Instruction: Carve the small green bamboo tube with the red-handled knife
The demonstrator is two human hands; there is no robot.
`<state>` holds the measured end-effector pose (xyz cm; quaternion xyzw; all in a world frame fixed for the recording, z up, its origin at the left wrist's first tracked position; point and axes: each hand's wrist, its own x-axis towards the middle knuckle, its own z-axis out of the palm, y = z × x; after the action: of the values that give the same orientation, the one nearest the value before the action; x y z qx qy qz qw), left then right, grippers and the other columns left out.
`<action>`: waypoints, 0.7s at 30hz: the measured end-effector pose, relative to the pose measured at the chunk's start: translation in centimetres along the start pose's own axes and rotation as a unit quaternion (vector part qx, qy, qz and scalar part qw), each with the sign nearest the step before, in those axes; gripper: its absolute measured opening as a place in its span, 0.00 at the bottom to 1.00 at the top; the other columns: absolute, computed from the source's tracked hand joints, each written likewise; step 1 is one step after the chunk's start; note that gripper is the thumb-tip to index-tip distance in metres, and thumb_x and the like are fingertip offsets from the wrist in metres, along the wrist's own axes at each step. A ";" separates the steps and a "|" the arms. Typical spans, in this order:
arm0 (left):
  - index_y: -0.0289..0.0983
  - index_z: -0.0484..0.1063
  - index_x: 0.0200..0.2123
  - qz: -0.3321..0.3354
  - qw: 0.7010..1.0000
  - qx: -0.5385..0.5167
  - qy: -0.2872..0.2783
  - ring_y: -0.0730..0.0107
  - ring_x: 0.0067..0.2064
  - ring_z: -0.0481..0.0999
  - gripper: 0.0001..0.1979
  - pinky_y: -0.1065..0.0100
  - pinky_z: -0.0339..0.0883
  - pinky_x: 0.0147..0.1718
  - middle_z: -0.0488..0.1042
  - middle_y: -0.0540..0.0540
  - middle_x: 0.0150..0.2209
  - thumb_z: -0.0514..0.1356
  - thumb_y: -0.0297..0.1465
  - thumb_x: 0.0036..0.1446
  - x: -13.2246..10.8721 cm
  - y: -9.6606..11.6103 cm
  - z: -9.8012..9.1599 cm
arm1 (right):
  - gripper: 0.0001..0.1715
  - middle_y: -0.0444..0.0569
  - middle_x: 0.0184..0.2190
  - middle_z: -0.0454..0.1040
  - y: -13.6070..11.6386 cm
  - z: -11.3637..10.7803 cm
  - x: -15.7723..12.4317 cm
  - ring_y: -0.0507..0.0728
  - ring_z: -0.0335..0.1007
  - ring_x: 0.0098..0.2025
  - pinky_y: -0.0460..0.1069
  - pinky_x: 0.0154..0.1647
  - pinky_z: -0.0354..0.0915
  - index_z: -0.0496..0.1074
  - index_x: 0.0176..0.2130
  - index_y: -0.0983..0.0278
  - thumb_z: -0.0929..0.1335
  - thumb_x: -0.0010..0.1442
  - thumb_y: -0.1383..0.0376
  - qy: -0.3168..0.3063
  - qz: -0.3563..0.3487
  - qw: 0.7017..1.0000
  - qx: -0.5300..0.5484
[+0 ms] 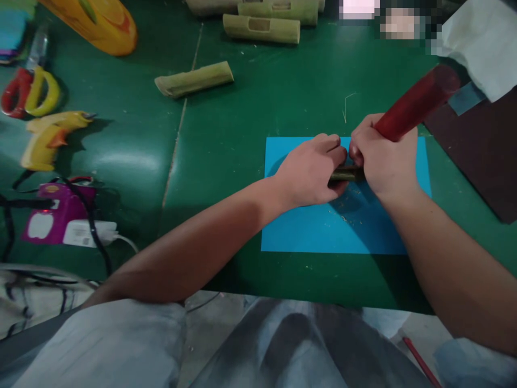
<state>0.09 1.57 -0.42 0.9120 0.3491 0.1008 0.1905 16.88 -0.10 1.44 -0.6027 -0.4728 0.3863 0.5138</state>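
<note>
Green bench (pixel 218 140) underneath it all, spreading out on every side of the hands! Across its near edge, the left forearm (pixel 210 231) slants away from the body and rightward; the right forearm (pixel 448 264) angles in leftward to meet it. Under both hands lies a blue sheet (pixel 299 231), and off beyond the right wrist, a dark brown board (pixel 480 156).

Now the hands, nearly touching! The left hand (pixel 311 170) is back-up, fingers curled over on the far side, thumb on the near side, pinching a dark stick. The right hand (pixel 385 159) is clenched in a fist around a red handle (pixel 416 105), which leans up and away to the right; whatever is at its lower end is hidden inside the fist.

Well beyond the left hand and to its left, a cut bamboo length (pixel 196 80) lies at a slight slant. And here's that dark stick (pixel 347 173), bridging the gap between the hands above the sheet, long axis running left to right, both ends covered. Tiniest of all, pale shavings (pixel 345 218), scattered on the blue just nearer than the fingers!
</note>
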 end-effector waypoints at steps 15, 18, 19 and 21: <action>0.40 0.81 0.58 -0.015 0.999 0.026 -0.036 0.42 0.65 0.82 0.17 0.50 0.77 0.66 0.82 0.38 0.58 0.69 0.44 0.76 -0.1 -0.9 -0.7 | 0.36 0.40 0.19 0.59 0.5 0.0 1.3 0.55 0.53 0.24 0.55 0.29 0.55 0.61 0.18 0.54 0.76 0.70 0.73 -0.024 0.007 1.000 -0.007; 0.39 0.80 0.58 -0.018 0.999 0.021 -0.022 0.41 0.66 0.82 0.15 0.48 0.77 0.67 0.82 0.38 0.58 0.68 0.41 0.76 -0.2 -0.7 -0.3 | 0.36 0.40 0.21 0.57 0.9 0.1 1.1 0.55 0.54 0.26 0.55 0.30 0.54 0.60 0.20 0.54 0.77 0.72 0.71 -0.014 -0.016 1.000 -0.022; 0.39 0.79 0.58 -0.019 1.000 0.018 -0.015 0.41 0.66 0.82 0.15 0.47 0.78 0.67 0.82 0.37 0.59 0.68 0.40 0.76 -0.2 -0.6 -0.1 | 0.36 0.40 0.22 0.56 1.0 0.2 1.1 0.55 0.54 0.26 0.55 0.31 0.54 0.61 0.20 0.55 0.77 0.72 0.71 -0.011 -0.025 0.999 -0.025; 0.38 0.78 0.60 -0.014 1.000 0.012 -0.004 0.41 0.66 0.83 0.15 0.46 0.79 0.67 0.82 0.36 0.61 0.67 0.36 0.75 -0.2 -0.5 0.2 | 0.36 0.40 0.22 0.57 0.9 0.3 0.9 0.54 0.53 0.26 0.55 0.32 0.55 0.61 0.20 0.55 0.78 0.72 0.71 -0.008 -0.034 0.999 -0.018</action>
<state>-0.30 1.67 -0.81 0.9096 0.3619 0.0901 0.1828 16.98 0.79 0.50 -0.5926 -0.5041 0.3642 0.5120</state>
